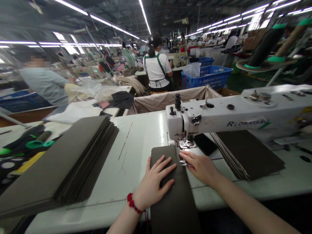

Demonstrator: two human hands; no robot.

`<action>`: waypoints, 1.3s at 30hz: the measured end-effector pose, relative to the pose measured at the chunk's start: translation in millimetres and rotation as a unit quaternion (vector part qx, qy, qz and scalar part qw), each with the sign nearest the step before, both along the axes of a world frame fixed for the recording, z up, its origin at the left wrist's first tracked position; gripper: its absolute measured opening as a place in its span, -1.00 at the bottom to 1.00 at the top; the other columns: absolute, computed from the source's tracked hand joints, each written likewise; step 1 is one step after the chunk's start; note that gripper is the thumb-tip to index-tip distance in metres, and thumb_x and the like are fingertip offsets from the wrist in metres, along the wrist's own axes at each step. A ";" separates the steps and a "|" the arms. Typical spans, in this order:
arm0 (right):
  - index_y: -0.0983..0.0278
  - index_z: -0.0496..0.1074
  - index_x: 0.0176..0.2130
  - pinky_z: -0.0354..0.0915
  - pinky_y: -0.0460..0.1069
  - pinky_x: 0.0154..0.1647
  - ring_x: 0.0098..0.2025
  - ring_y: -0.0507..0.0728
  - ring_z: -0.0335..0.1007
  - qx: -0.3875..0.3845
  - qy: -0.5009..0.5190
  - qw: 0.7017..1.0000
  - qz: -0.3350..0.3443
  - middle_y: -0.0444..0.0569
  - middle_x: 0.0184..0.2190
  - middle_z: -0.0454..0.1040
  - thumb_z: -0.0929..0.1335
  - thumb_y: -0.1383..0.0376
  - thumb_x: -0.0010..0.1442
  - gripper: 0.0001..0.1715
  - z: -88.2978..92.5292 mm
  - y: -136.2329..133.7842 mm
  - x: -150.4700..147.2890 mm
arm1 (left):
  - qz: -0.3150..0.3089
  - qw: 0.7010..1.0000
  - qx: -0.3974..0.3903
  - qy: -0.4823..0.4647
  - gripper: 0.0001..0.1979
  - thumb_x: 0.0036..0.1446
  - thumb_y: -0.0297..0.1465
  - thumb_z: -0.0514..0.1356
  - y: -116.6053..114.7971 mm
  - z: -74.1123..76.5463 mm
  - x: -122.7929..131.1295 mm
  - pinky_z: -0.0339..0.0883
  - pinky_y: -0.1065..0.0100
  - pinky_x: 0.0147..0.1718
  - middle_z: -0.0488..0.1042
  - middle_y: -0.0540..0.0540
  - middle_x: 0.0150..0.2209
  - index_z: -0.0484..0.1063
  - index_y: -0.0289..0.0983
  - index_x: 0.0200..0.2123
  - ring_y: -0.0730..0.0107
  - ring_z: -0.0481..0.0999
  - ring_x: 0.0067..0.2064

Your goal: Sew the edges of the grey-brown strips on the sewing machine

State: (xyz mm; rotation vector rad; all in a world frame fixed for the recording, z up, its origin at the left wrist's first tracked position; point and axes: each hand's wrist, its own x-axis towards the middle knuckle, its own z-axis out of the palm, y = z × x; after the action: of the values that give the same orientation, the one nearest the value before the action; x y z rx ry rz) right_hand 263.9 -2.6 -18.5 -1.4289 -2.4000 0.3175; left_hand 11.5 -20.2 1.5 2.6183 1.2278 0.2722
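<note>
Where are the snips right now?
In the head view, the small metal snips poke out from the fingers of the right hand, just below the sewing machine's presser foot, at the right edge of the dark panel.

Bright, fairly even light falls from rows of overhead fluorescent strips, with a sharp vertical glare on the white sewing table. Only soft, short shadows lie beneath the left hand and right hand. Wide-angle distortion bends the frame edges, and the distant workstations look slightly soft.
</note>
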 end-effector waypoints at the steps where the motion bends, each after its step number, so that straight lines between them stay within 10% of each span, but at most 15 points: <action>1: 0.12 0.23 0.24 0.32 0.07 0.05 0.08 0.17 0.38 0.001 0.001 1.000 0.001 -0.08 0.26 0.24 0.23 0.42 0.20 -0.37 -0.2 0.0 -0.1 | -0.003 1.000 -0.002 -0.002 -0.50 0.28 -0.26 0.09 0.4 0.2 -0.1 -0.42 -0.28 0.25 0.11 -0.01 0.32 0.13 0.06 0.27 0.03 0.02 0.34; 39: 0.09 0.20 0.24 0.31 0.06 0.07 0.11 0.14 0.34 -0.002 0.004 1.000 0.007 -0.12 0.25 0.24 0.23 0.45 0.20 -0.35 -1.2 0.8 1.3 | 0.023 0.999 -0.021 -0.023 -0.52 0.29 -0.27 0.08 2.7 1.4 0.0 -0.40 -0.21 0.28 0.11 0.02 0.32 0.15 0.03 0.26 0.09 -0.04 0.36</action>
State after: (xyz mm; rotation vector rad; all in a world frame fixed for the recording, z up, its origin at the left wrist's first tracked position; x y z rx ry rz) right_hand 265.3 -1.8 -19.7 -1.4100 -2.4061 0.3313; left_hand 11.6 -17.5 2.9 2.5368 1.2663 0.3093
